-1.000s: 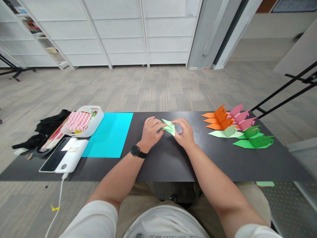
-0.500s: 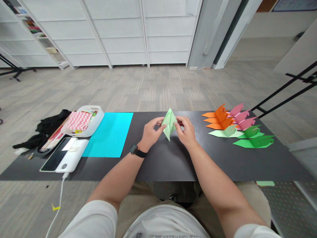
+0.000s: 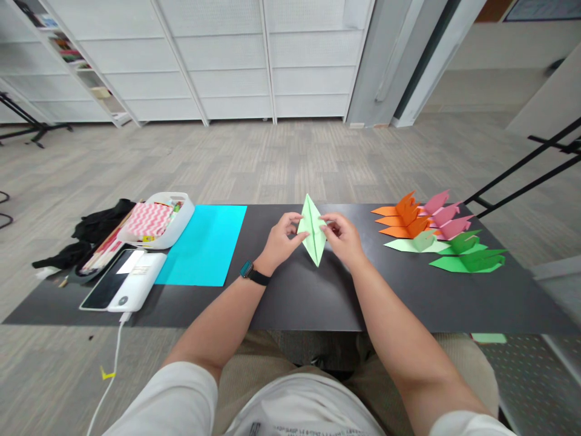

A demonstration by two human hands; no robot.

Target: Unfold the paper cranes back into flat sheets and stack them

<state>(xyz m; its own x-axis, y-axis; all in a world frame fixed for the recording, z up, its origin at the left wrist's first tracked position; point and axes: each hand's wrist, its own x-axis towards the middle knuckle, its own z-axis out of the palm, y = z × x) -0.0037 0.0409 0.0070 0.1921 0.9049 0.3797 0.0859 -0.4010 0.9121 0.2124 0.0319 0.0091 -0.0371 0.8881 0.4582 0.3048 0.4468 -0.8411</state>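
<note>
A light green folded paper [image 3: 313,233], a long diamond with a crease down its middle, is held up over the dark table. On its left edge my left hand [image 3: 281,237] pinches it between thumb and fingers. My right hand [image 3: 344,237] grips the opposite edge the same way. A watch [image 3: 247,269] is on my left wrist. To the right stand folded paper birds: several orange ones [image 3: 403,221], pink ones [image 3: 449,218], a pale green one [image 3: 422,241] and darker green ones [image 3: 472,260].
Left of my hands lies a bright blue sheet [image 3: 204,248]. Beyond it are a white basket [image 3: 184,221] with a pink-patterned item, a black cloth [image 3: 102,221], and a phone [image 3: 106,284] beside a white power bank [image 3: 138,284] with a cable. The table [image 3: 290,309] ends close to my lap.
The light green paper now shows as a longer, flatter diamond, its lower point extended further down. Both hands keep their hold, and the view has shifted slightly.
</note>
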